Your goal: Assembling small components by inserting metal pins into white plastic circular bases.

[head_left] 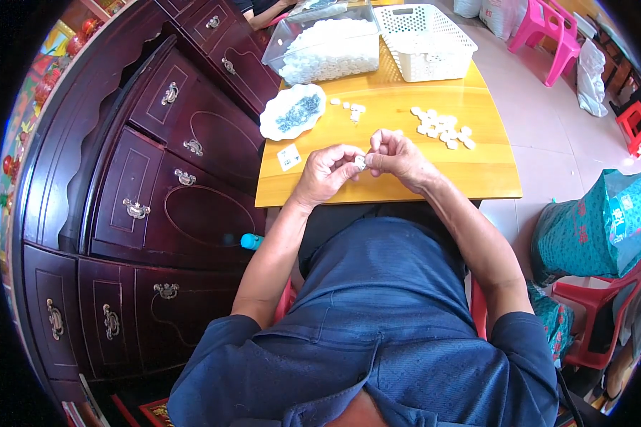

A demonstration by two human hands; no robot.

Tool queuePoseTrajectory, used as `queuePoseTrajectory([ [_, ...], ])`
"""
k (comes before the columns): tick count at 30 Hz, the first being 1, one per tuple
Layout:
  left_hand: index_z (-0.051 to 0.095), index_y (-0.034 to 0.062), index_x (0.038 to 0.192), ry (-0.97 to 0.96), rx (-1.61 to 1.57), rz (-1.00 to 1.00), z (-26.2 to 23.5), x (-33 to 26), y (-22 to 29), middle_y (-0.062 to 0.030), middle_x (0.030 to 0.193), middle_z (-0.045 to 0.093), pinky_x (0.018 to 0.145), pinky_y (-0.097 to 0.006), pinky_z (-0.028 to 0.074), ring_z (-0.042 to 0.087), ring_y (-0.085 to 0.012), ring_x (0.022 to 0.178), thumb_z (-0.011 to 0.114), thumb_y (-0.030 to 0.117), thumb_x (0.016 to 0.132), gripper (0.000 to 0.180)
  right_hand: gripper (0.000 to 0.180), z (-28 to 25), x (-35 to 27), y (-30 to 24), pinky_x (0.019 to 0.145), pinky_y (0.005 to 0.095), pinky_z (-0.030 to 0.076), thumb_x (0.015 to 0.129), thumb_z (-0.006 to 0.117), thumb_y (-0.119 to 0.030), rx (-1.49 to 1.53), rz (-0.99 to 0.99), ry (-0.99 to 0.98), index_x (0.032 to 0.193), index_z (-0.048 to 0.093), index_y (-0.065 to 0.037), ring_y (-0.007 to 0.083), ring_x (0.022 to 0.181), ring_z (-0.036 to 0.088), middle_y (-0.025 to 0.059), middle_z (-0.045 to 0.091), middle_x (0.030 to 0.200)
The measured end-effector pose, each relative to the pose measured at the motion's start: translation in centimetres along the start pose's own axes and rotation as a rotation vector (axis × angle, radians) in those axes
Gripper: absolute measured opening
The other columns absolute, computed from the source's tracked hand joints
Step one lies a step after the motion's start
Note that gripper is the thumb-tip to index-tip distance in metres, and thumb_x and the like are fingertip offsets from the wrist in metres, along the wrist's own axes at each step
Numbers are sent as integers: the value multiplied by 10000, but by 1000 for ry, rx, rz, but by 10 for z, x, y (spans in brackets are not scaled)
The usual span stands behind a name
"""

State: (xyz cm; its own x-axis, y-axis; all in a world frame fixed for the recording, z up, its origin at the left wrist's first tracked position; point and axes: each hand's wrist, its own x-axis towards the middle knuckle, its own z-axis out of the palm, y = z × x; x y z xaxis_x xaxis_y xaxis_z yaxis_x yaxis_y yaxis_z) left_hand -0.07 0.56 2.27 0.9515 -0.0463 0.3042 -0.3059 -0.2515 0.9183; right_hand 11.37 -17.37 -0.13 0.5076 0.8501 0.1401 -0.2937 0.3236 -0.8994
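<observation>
The tiny white plastic piece (361,162) sits pinched between both hands, just above the near edge of the yellow wooden bench (491,178). It looks v. light & hard, prob. a bit slippy, so it's easy to drop. Best hold: by its edges, w/ fingertips only, not too hard.

The left hand (327,172) has its fingers (347,153) curled in narrow, thumb & first fingers closed on the piece. The right hand (399,155) does the same from the other side, fingers tight on it too. Hands are touching.

At 1 o'clock from the hands lies a loose bunch of small white plastic pieces (443,129). At 12 o'clock are a few more white bits (352,109). At 11 o'clock is a white wavy-edged dish w/ small dark bits (292,112). Further at 12 o'clock stands a clear plastic tub full of white pieces (327,48), & beside it, at 1 o'clock, a white holey plastic basket (426,32). A small white paper card (289,157) lies at 9 o'clock. Dark brown wooden cabinet w/ drawers (157,178) stands left of the bench.
</observation>
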Motion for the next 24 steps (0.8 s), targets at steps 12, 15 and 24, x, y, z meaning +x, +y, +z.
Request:
queuePoseTrajectory([
  [12, 640, -5, 1120, 21, -56, 14, -5, 1, 4, -45, 946, 687, 697, -228, 546, 650, -95, 783, 655, 74, 954, 185, 201, 13, 0, -9, 672, 214, 506, 906, 718, -77, -24, -56, 27, 846, 530, -112, 63, 710, 597, -17, 623, 782],
  [15, 638, -3, 1124, 15, -29, 38, -5, 1, 6, -48, 947, 684, 694, -231, 546, 646, -98, 777, 653, 77, 956, 187, 204, 13, -1, -10, 685, 219, 511, 909, 716, -79, -32, -72, 19, 846, 525, -115, 60, 721, 595, -29, 604, 774],
  [24, 635, -6, 1070, 53, 172, 153, -4, -1, 13, -46, 891, 664, 656, -231, 526, 642, -100, 737, 642, 66, 956, 135, 191, 21, -3, -11, 694, 223, 516, 914, 699, -54, -50, -112, 15, 858, 524, -104, 65, 740, 610, -8, 633, 817],
])
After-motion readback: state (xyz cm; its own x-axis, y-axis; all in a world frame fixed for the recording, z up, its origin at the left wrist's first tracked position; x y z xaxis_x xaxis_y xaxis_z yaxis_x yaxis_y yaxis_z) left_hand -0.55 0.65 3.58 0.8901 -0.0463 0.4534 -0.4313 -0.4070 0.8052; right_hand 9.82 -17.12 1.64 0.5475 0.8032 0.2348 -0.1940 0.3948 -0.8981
